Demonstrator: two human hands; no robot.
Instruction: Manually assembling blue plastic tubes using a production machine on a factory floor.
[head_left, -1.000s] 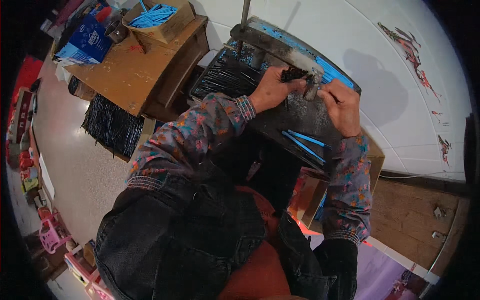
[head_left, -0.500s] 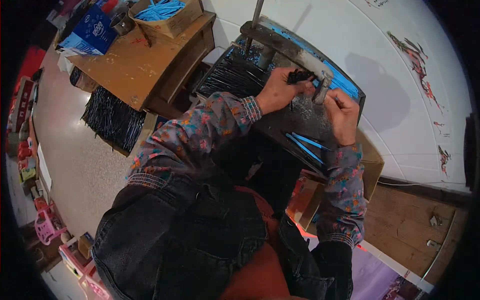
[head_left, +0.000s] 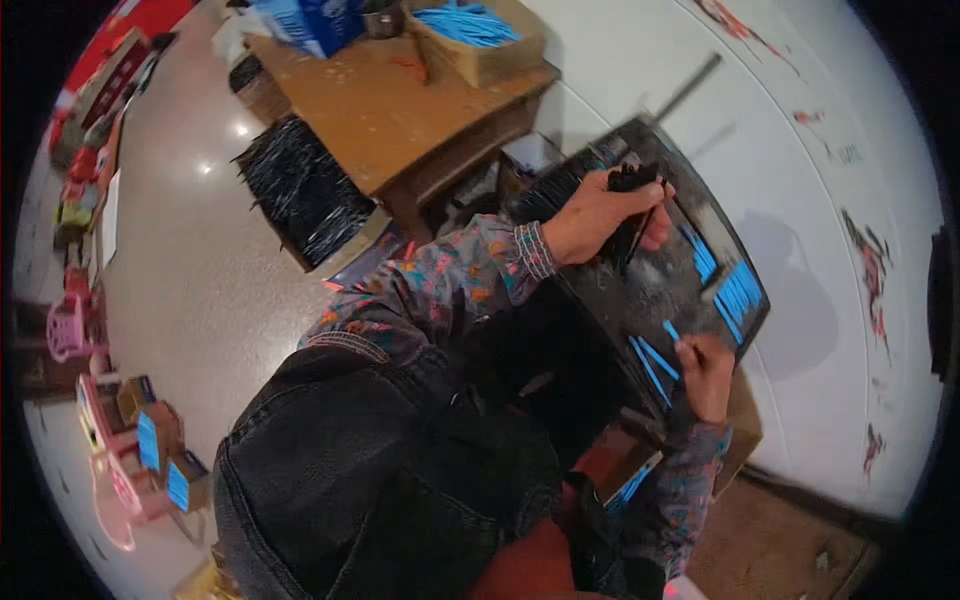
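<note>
Shows, against half a second ago, the right hand (head_left: 706, 370) drawn well away from the left hand (head_left: 600, 217) and back over the near right part of the dark bench (head_left: 640, 287), with the whole view turned as well. On the right, has fingers curled nearly closed, with the end of a blue strip (head_left: 670, 328) poking out beside the thumb; cannot tell, through the blur, how much more lies under the palm. On the left, keeps a firm grip round a bundle of black strips (head_left: 632, 182), ends bunched above the thumb and some hanging below the hand. Just beside the right hand, has two loose blue strips (head_left: 650, 372) lying apart near the bench's near edge. Farther back, has a blue pile (head_left: 738, 300) at the right end and a smaller blue group (head_left: 699, 253) nearer the left hand. Behind the left wrist, shows more black strips at the bench's left end, and past the far corner a slanting dark rod (head_left: 690, 85). Well to the left, shows a brown bench (head_left: 400, 110) with a cardboard box (head_left: 480, 67) of blue strips, a metal cup (head_left: 383, 20) and a blue carton (head_left: 315, 22); below it, a box with a heap of black strips (head_left: 303, 195). Beyond, reaches a white wall (head_left: 620, 60) with painted branches (head_left: 868, 260)
</note>
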